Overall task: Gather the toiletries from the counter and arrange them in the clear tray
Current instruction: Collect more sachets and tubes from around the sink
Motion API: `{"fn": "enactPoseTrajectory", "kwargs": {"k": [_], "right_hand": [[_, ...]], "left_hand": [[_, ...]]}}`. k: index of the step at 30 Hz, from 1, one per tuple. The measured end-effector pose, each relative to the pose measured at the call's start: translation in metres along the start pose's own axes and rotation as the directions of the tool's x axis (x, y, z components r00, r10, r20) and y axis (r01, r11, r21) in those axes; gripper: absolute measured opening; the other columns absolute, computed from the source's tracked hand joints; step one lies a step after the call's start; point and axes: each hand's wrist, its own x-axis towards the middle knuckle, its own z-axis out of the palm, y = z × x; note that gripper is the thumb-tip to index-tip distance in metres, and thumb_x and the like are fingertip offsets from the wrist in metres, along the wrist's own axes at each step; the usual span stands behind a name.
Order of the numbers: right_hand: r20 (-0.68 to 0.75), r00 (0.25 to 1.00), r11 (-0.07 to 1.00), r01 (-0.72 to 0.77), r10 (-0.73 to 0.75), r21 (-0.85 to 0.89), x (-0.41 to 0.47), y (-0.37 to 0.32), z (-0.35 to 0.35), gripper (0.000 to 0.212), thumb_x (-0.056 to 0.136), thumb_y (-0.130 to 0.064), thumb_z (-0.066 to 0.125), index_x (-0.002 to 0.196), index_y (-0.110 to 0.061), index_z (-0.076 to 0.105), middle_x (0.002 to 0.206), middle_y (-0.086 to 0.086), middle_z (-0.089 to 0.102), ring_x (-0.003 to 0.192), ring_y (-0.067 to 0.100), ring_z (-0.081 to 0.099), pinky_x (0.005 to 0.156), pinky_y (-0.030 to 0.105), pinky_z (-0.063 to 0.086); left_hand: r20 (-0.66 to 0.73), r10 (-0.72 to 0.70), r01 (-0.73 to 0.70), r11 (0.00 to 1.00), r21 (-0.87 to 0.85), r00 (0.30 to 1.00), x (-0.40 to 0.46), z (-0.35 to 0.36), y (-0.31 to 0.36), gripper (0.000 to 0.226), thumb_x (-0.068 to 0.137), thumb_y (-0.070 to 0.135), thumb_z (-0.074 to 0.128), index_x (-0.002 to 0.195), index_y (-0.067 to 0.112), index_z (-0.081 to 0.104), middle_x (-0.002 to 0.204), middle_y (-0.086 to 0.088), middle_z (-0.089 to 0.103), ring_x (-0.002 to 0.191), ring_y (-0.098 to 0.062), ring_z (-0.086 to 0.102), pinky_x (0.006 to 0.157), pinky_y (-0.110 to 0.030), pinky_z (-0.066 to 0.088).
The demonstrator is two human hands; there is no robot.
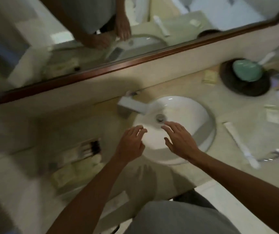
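Observation:
My left hand [132, 142] and my right hand [179, 139] hover over the white sink basin [191, 105], both empty with fingers spread. On the counter right of the basin lies a long white tube [240, 143], with small pale packets [273, 114] beyond it and another packet [209, 77] near the wall. A clear tray [84, 150] stands left of the basin and holds several small dark-capped items and pale packets; blur hides its edges. The whole frame is motion-blurred.
A square chrome faucet [132, 105] stands behind the basin. A dark round dish [245, 76] holding a green object sits at the back right. A wood-framed mirror [101, 71] runs along the wall. A chrome fitting [270, 157] lies near the counter's right front edge.

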Motion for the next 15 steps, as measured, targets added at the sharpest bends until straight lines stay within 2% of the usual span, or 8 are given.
{"fn": "enactPoseTrajectory", "kwargs": {"k": [4,7,10,13,15], "right_hand": [[0.0,0.98,0.98,-0.201,0.201,-0.006,-0.043,0.122,-0.031,0.05,0.084,-0.02,0.066,0.132,-0.011,0.054,0.134,0.012,0.055,0.121,0.029,0.052,0.101,0.042,0.047],[0.003,0.939,0.939,-0.343,0.343,0.006,-0.066,0.208,-0.045,0.051,0.084,-0.023,0.069,0.131,-0.012,0.054,0.131,0.012,0.058,0.117,0.03,0.055,0.097,0.042,0.048],[0.011,0.895,0.895,-0.445,0.445,-0.028,-0.083,0.288,-0.046,0.053,0.081,-0.021,0.069,0.131,-0.007,0.056,0.131,0.015,0.058,0.117,0.033,0.056,0.095,0.043,0.048],[0.02,0.8,0.799,-0.597,0.6,-0.074,-0.098,0.356,-0.04,0.055,0.084,-0.027,0.067,0.133,-0.007,0.054,0.135,0.016,0.056,0.121,0.035,0.052,0.095,0.047,0.048],[0.026,0.722,0.721,-0.687,0.692,-0.096,-0.108,0.392,-0.031,0.059,0.089,-0.037,0.062,0.14,-0.011,0.047,0.144,0.015,0.049,0.129,0.035,0.045,0.102,0.048,0.042]], "left_hand": [[0.047,0.117,-0.117,0.993,0.008,0.992,0.108,0.04,0.082,0.057,0.065,0.017,0.06,0.122,0.016,0.053,0.127,-0.008,0.056,0.116,-0.025,0.05,0.095,-0.036,0.037],[0.142,0.105,-0.108,0.994,0.015,0.984,0.186,0.064,0.138,0.058,0.068,0.023,0.055,0.126,0.018,0.049,0.131,-0.005,0.054,0.118,-0.026,0.05,0.095,-0.037,0.038],[0.221,0.071,-0.082,0.996,0.037,0.973,0.263,0.09,0.171,0.061,0.071,0.023,0.054,0.131,0.014,0.047,0.137,-0.009,0.05,0.123,-0.029,0.048,0.1,-0.04,0.039],[0.263,0.011,-0.032,0.996,0.078,0.965,0.334,0.116,0.176,0.066,0.078,0.026,0.057,0.14,0.014,0.039,0.147,-0.009,0.041,0.132,-0.029,0.04,0.108,-0.042,0.033],[0.27,-0.014,-0.019,0.993,0.118,0.963,0.378,0.137,0.172,0.071,0.084,0.031,0.055,0.148,0.016,0.029,0.155,-0.008,0.03,0.141,-0.028,0.03,0.114,-0.045,0.027]]}}
